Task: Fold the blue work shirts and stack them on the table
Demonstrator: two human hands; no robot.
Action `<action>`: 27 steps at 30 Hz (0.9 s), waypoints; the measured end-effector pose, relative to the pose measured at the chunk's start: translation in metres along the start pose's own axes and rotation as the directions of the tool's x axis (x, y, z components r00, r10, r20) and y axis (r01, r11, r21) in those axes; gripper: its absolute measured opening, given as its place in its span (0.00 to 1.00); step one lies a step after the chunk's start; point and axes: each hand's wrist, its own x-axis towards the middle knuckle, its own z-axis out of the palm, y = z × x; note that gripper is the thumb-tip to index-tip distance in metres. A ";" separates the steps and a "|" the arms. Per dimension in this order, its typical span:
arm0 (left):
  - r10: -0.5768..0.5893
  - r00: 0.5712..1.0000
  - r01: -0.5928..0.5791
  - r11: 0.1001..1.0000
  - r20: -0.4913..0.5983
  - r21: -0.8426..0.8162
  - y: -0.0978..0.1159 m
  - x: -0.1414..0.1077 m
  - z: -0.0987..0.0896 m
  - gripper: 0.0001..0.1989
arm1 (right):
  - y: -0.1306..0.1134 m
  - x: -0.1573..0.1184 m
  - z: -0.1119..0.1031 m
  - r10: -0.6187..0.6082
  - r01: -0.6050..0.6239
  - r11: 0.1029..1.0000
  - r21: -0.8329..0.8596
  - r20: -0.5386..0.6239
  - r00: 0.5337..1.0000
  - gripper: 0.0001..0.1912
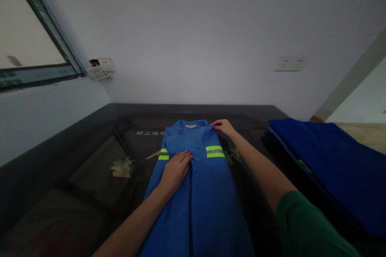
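Observation:
A blue work jacket (211,192) with yellow-green and grey reflective bands lies lengthwise on the dark glossy table (126,116), its collar at the far end. Inside the collar a small white label (191,126) shows. My left hand (177,168) rests flat on the chest beside the front opening, fingers stretched out. At the right shoulder near the collar, my right hand (222,127) pinches the jacket's edge between thumb and fingers. The near end of the jacket runs out of view at the bottom.
Folded dark blue cloth (328,160) is stacked at the table's right side. A white wall (193,48) stands behind the table, with sockets (290,64) at right and more sockets (101,68) at left. A window (33,28) is at upper left.

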 end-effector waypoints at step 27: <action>-0.207 0.959 0.175 0.970 0.195 0.169 0.023 0.008 -0.036 0.09 | 0.014 0.007 0.013 -0.270 0.267 0.676 -0.687 0.106 0.957 0.05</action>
